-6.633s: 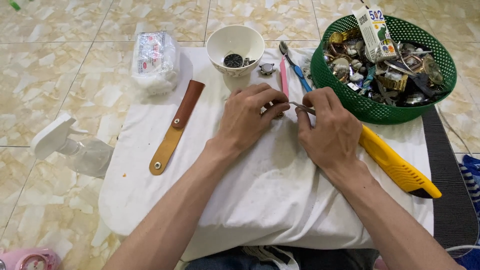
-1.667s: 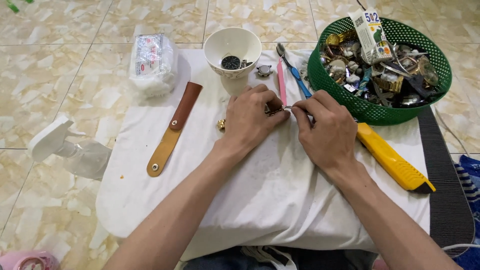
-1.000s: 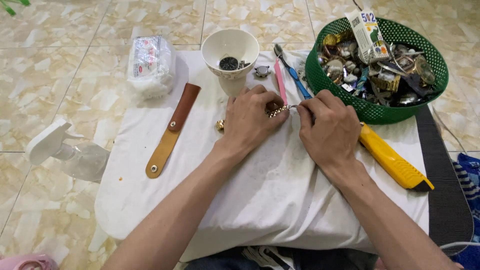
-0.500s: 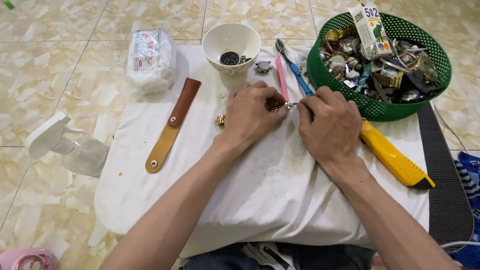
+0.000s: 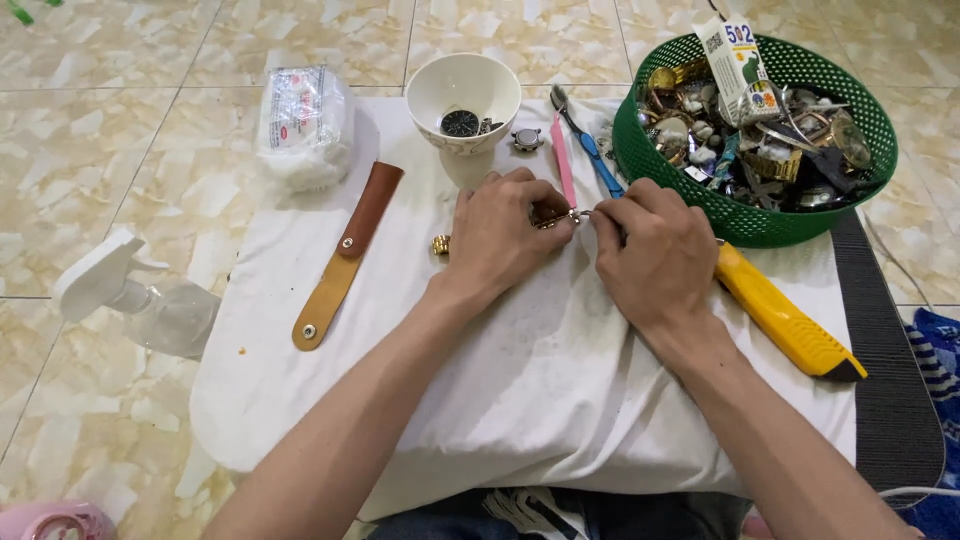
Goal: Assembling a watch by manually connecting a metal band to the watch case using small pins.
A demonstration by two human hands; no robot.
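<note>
My left hand (image 5: 508, 237) rests on the white cloth (image 5: 520, 400) with its fingers closed on a small gold-coloured metal piece (image 5: 548, 221), mostly hidden under the fingers. My right hand (image 5: 655, 255) is pressed close beside it, pinching a thin silver tool (image 5: 583, 214) whose tip meets the gold piece. Just left of my left hand a tiny gold part (image 5: 440, 244) sits on the cloth.
A white bowl (image 5: 462, 90) with small dark parts stands at the back. A green basket (image 5: 760, 225) of watch parts and a small carton is at the right. A brown leather strap (image 5: 345, 257), pink and blue tools (image 5: 580, 150), a yellow utility knife (image 5: 785, 320), a cotton pack (image 5: 303, 125) and a spray bottle (image 5: 140, 300) lie around.
Both hands stay pressed together at the same spot on the cloth, with only small finger movements on the gold piece. The view has shifted slightly.
</note>
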